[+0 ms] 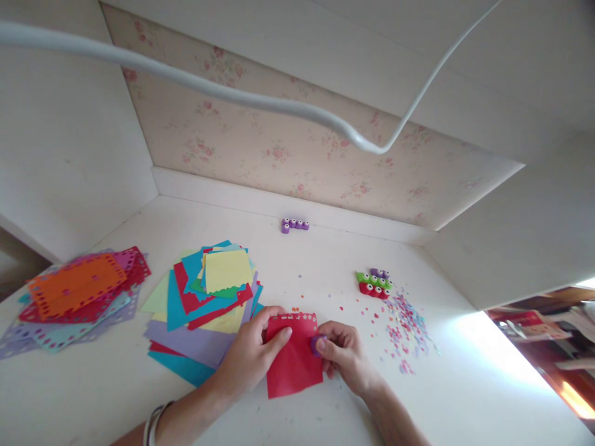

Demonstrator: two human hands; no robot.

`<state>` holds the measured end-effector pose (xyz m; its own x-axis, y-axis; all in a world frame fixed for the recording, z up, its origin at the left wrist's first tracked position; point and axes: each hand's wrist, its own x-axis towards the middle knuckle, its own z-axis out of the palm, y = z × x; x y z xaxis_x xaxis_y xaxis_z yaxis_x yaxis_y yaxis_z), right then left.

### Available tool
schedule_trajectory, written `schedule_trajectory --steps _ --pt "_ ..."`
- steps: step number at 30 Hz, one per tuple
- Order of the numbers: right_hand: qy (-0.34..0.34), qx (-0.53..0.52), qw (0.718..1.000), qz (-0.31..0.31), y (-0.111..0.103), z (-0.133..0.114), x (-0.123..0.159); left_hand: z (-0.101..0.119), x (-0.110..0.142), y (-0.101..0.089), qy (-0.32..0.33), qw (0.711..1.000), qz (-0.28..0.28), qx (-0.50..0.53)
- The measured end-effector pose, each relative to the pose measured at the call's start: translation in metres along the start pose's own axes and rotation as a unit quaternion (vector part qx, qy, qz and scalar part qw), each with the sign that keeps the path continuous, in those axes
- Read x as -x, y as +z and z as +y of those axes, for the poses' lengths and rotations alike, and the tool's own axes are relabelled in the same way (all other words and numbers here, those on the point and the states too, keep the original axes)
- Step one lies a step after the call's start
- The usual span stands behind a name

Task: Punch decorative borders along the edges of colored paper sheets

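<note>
A red sheet of paper [294, 365] with a row of small punched shapes along its top edge is in front of me. My left hand [255, 347] pinches its upper left side, thumb on top. My right hand [346, 353] is closed on a small purple craft punch [318, 345] at the sheet's right edge. Whether the paper sits inside the punch's slot, I cannot tell. A few tiny orange cut-outs [295, 309] lie just beyond the sheet's top edge.
Left of my hands is a stack of coloured paper [227, 271]; farther left lie punched sheets [79, 285]. Several purple punches [295, 225] stand near the back wall. Green and red punches [374, 284] sit at right beside scattered confetti [409, 328]. A white cable [279, 106] hangs across the view.
</note>
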<state>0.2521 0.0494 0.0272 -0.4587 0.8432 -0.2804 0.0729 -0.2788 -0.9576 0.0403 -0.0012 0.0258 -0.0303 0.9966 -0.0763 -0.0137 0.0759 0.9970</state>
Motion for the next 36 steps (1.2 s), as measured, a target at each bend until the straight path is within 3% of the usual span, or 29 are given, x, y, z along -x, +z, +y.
schedule_trajectory --steps 11,21,30,36 --pt "0.011 -0.009 1.0 -0.011 0.001 -0.005 0.0 0.003 0.001 -0.001 -0.017 1.0 0.001 0.01" --pt "-0.039 -0.012 0.999 0.024 -0.022 -0.003 0.001 0.007 -0.001 -0.001 -0.043 0.996 -0.009 0.074" --pt "-0.092 0.016 0.984 0.151 -0.036 -0.012 -0.004 0.009 0.0 -0.001 -0.041 0.999 0.009 0.016" --pt "-0.069 0.152 0.953 0.252 -0.054 -0.014 -0.011 0.011 -0.001 -0.003 -0.017 0.996 0.031 -0.087"
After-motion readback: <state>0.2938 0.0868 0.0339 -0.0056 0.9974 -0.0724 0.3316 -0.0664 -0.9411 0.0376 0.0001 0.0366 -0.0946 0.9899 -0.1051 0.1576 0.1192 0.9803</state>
